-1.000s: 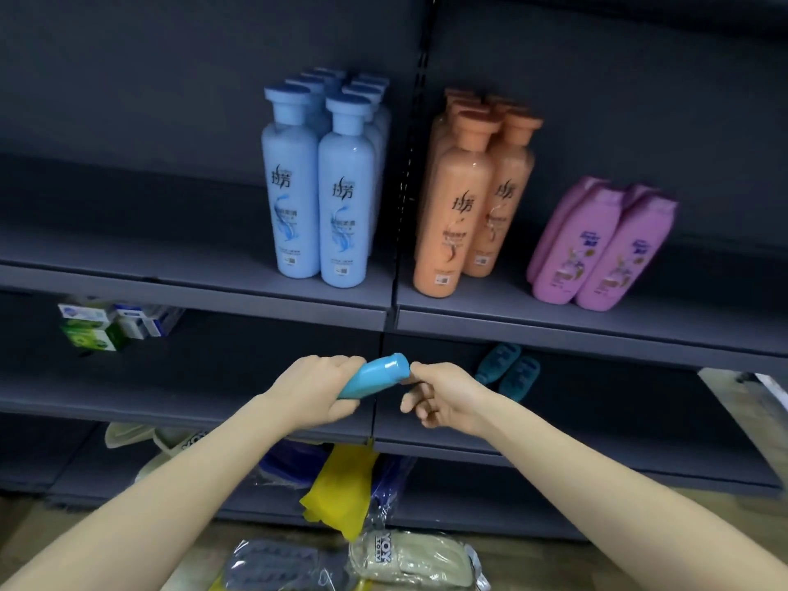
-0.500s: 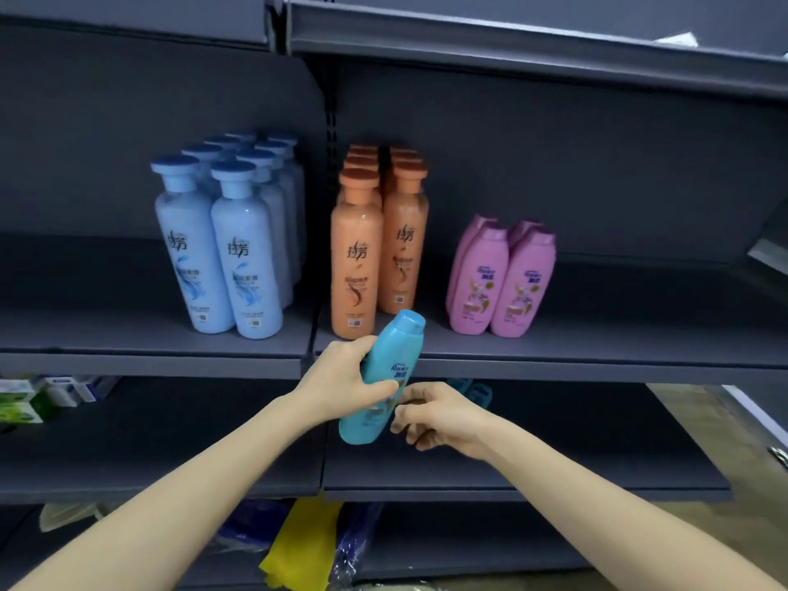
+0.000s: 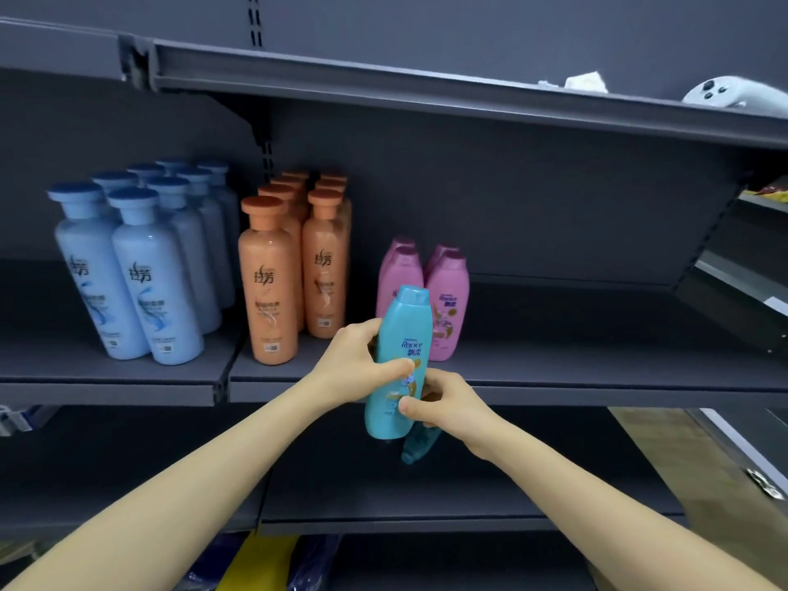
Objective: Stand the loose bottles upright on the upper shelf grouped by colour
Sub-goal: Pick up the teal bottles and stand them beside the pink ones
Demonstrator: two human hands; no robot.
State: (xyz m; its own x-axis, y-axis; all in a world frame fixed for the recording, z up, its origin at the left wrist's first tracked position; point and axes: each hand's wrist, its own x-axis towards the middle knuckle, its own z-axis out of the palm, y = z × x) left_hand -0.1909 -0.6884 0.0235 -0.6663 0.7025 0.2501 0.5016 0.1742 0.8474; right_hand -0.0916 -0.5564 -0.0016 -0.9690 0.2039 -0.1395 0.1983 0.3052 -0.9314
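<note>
You grasp the teal bottle (image 3: 403,334) with both hands, cap up and nearly upright: your left hand (image 3: 362,364) wraps its middle, your right hand (image 3: 443,405) pinches its lower body. Pink bottles (image 3: 447,292) stand just beyond your hands on the upper shelf (image 3: 597,373); orange bottles (image 3: 273,283), then blue bottles (image 3: 128,283), stand left of your left hand.

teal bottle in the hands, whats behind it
The pink bottles stand on the upper shelf behind the teal bottle, which covers most of the front left one. A second teal bottle lies on the lower shelf, partly hidden by it and the right hand.
</note>
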